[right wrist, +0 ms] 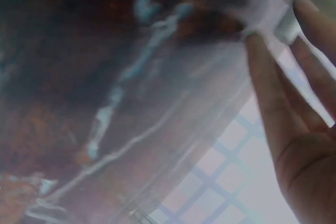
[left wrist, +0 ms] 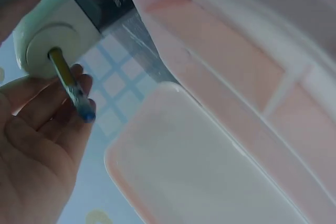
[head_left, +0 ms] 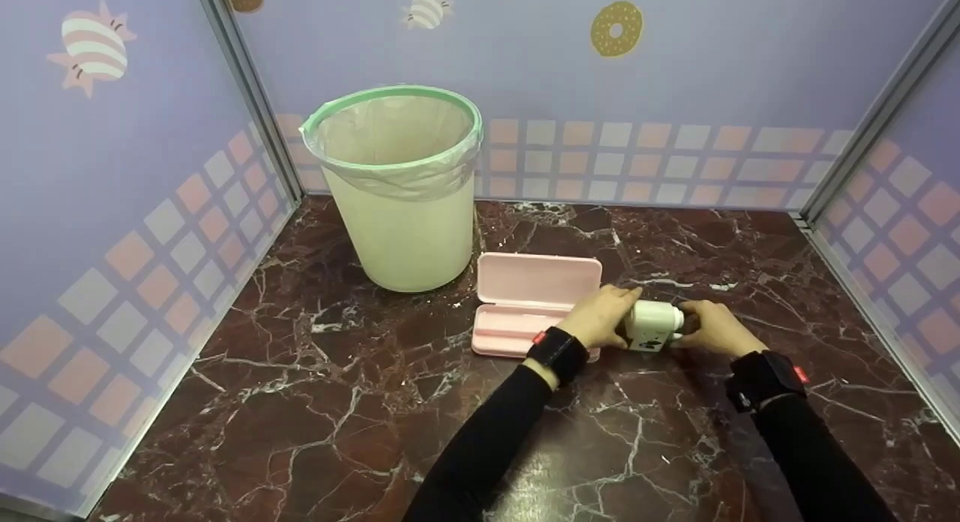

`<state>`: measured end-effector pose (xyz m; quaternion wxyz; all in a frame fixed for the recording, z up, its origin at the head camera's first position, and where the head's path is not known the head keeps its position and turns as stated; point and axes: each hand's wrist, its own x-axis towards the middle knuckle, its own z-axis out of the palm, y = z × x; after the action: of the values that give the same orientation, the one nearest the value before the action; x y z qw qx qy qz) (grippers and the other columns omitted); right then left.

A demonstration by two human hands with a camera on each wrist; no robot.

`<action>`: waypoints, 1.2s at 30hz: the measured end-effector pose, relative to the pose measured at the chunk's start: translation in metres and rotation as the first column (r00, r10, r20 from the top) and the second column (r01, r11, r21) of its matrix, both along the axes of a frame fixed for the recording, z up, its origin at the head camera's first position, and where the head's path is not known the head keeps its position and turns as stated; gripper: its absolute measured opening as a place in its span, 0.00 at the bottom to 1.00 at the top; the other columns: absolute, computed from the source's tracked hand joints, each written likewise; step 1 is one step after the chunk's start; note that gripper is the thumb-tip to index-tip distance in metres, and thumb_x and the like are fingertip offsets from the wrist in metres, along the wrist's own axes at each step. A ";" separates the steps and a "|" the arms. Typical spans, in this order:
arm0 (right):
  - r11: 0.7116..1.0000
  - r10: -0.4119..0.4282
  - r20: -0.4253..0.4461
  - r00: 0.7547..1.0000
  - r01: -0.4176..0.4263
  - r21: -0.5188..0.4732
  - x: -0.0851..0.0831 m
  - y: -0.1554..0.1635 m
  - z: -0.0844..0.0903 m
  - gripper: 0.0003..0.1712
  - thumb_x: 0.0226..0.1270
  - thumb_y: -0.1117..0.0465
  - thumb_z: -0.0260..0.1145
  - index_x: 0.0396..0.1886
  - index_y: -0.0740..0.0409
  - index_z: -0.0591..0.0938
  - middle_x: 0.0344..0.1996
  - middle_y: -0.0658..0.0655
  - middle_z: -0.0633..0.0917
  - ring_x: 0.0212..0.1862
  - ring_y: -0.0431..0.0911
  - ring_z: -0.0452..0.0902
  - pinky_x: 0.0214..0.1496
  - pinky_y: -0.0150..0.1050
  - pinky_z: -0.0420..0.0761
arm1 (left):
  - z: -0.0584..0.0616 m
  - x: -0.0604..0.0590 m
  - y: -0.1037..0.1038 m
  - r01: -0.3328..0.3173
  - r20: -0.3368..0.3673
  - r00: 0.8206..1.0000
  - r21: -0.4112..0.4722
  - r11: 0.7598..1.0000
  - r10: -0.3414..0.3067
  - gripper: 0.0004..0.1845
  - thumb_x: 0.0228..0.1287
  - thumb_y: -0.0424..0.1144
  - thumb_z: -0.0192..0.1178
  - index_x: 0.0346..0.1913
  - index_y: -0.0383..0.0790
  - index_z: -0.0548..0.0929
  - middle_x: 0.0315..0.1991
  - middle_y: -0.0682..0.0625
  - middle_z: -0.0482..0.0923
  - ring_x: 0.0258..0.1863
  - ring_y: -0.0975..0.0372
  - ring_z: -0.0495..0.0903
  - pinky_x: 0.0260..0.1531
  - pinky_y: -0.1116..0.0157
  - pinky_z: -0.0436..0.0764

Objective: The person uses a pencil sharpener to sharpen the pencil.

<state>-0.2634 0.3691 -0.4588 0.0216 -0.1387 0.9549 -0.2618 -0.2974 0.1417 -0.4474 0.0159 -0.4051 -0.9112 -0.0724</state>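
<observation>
A pale green and white crank pencil sharpener lies on the marbled tabletop, right of an open pink pencil case. My left hand grips the sharpener from the left, fingertips over its top edge. In the left wrist view, a pencil with a blue end sticks out of the round hole in the sharpener's front, between the left thumb and fingers. On the other side, my right hand holds the white crank handle, with fingers curled about it. The left forearm partly covers the case's lower right corner.
Behind and left of the case stands a tall pale bin with a green rim and a clear liner. Patterned lilac panels enclose the table at the back and both sides. Small crumbs lie near the bin's base.
</observation>
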 end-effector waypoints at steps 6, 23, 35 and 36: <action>1.000 0.024 -0.025 0.999 -0.024 -0.007 0.004 -0.019 0.016 0.49 0.50 0.59 0.79 0.69 0.72 0.65 0.56 0.76 0.76 0.53 0.67 0.76 0.53 0.59 0.78 | 0.000 0.004 -0.015 -0.138 -0.064 0.988 0.002 0.990 0.138 0.24 0.55 0.46 0.72 0.56 0.47 0.81 0.51 0.52 0.85 0.50 0.60 0.84 0.46 0.64 0.84; 0.997 0.048 -0.224 0.973 -0.033 0.071 0.006 -0.064 0.025 0.24 0.46 0.74 0.75 0.47 0.73 0.83 0.42 0.71 0.86 0.44 0.62 0.83 0.49 0.57 0.80 | -0.013 0.010 -0.009 -0.165 -0.276 0.945 0.072 0.984 0.179 0.10 0.66 0.41 0.55 0.36 0.51 0.87 0.34 0.55 0.88 0.31 0.62 0.86 0.27 0.66 0.84; 0.997 0.051 -0.220 0.974 -0.036 0.070 0.007 -0.062 0.027 0.26 0.47 0.72 0.76 0.49 0.74 0.82 0.43 0.72 0.86 0.45 0.63 0.83 0.48 0.57 0.81 | -0.009 0.004 -0.012 -0.127 -0.199 0.968 0.125 0.984 0.150 0.11 0.68 0.43 0.51 0.36 0.50 0.85 0.38 0.55 0.88 0.32 0.59 0.87 0.30 0.63 0.83; 0.997 0.052 -0.220 0.974 -0.037 0.070 0.007 -0.062 0.027 0.26 0.46 0.72 0.76 0.49 0.74 0.82 0.43 0.72 0.86 0.45 0.63 0.83 0.48 0.57 0.81 | -0.010 0.003 -0.013 -0.121 -0.203 0.968 0.123 0.985 0.144 0.11 0.68 0.43 0.50 0.37 0.51 0.85 0.39 0.55 0.88 0.33 0.59 0.87 0.30 0.63 0.84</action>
<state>-0.2564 0.3075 -0.4323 -0.0743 -0.1877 0.9561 -0.2126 -0.2939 0.1284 -0.4571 0.1398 -0.3471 -0.9241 -0.0778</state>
